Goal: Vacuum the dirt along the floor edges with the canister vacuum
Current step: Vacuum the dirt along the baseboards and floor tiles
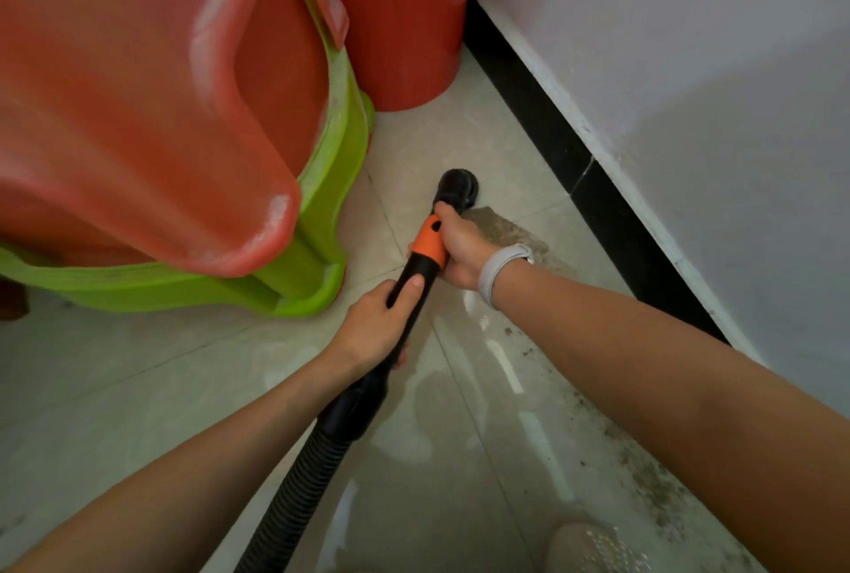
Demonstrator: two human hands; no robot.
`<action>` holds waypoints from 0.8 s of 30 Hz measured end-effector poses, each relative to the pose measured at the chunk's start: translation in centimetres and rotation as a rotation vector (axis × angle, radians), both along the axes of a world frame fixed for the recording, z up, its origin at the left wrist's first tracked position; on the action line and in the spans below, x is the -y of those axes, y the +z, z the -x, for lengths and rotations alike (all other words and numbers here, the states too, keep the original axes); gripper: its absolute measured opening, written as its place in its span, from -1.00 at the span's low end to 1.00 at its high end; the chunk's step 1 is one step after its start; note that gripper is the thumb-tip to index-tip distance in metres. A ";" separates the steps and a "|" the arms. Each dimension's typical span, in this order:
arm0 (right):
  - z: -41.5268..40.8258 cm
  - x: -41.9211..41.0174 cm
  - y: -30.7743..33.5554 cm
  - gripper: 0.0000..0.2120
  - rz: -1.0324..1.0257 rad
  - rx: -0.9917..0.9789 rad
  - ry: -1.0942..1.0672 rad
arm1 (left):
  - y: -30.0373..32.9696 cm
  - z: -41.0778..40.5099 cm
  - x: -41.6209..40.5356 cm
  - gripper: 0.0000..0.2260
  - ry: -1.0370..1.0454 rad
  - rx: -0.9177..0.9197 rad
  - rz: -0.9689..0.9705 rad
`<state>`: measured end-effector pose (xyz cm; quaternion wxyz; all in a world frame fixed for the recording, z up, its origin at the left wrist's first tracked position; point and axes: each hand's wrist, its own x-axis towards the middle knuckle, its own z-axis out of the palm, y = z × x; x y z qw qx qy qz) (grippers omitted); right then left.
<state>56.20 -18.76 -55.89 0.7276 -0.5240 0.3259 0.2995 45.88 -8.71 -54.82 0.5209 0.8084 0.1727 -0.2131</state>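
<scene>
A black vacuum wand with an orange collar (430,242) runs from a ribbed black hose (294,485) up to a round black nozzle (457,188) pressed on the pale tiled floor. My left hand (377,324) grips the black tube just below the collar. My right hand (460,246), with a pale wristband, grips the wand at the collar, just behind the nozzle. A grey patch of dirt (510,237) lies right of the nozzle, partly hidden by my right hand. More dark specks (644,476) lie scattered along the floor by the black skirting (565,158).
Stacked red (138,89) and green plastic stools (317,204) stand at the left, close to the wand. A red bucket (404,20) sits in the corner beyond the nozzle. A white wall (690,66) runs along the right. A foot in a sparkly shoe (593,545) shows at the bottom.
</scene>
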 end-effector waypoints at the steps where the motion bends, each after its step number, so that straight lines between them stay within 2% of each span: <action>1: 0.2 -0.6 0.2 -0.74 0.001 0.005 0.009 | 0.0 0.2 -0.4 -0.66 0.010 0.003 -0.003; 11: 4.9 -2.5 -0.7 -0.74 -0.065 -0.058 0.057 | 0.5 5.1 -3.1 -0.68 -0.023 -0.056 0.010; 15: 7.0 -3.1 -1.0 -0.66 -0.076 -0.073 0.048 | 0.3 7.1 -3.9 -0.70 -0.037 -0.072 -0.015; 24: 10.3 -5.8 -1.6 -0.72 -0.111 -0.120 0.106 | 0.3 10.7 -7.1 -0.70 -0.029 -0.129 -0.087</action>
